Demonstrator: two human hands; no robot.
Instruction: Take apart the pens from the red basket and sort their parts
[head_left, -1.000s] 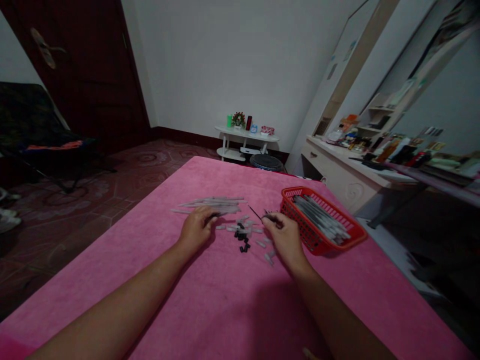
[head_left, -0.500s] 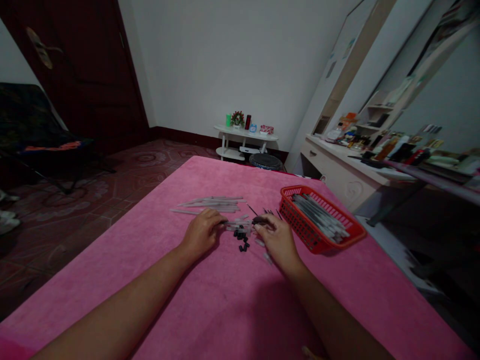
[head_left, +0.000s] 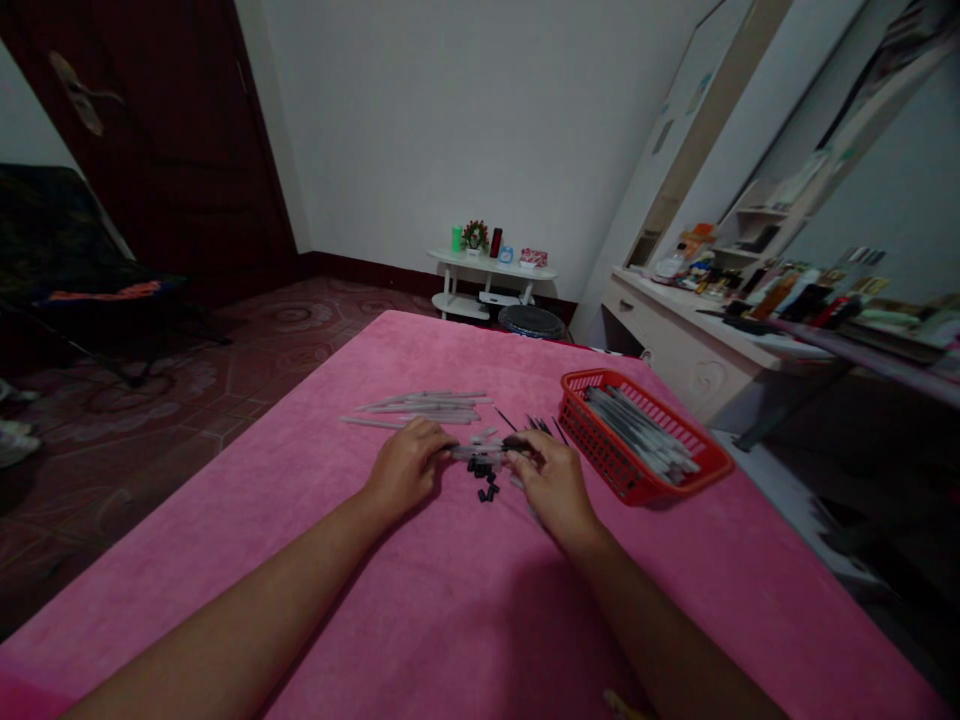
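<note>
My left hand (head_left: 407,466) and my right hand (head_left: 551,480) meet over a pink cloth (head_left: 450,600), both closed on the ends of one clear pen barrel (head_left: 480,452) held level between them. My right fingers pinch its dark end. Under it lie small black caps (head_left: 486,487) and short clear pieces. A row of clear pen barrels (head_left: 424,406) lies just beyond my left hand. Thin dark refills (head_left: 536,423) lie beyond my right hand.
A red plastic basket (head_left: 637,480) with several finished pens stands to the right of my right hand. Behind the table are a small white shelf (head_left: 491,270), a dresser (head_left: 675,330) crowded with bottles, a dark door and a folding chair (head_left: 67,280).
My right hand has moved left from near the basket to meet my left hand. Both hands now hold one barrel between them over the small parts.
</note>
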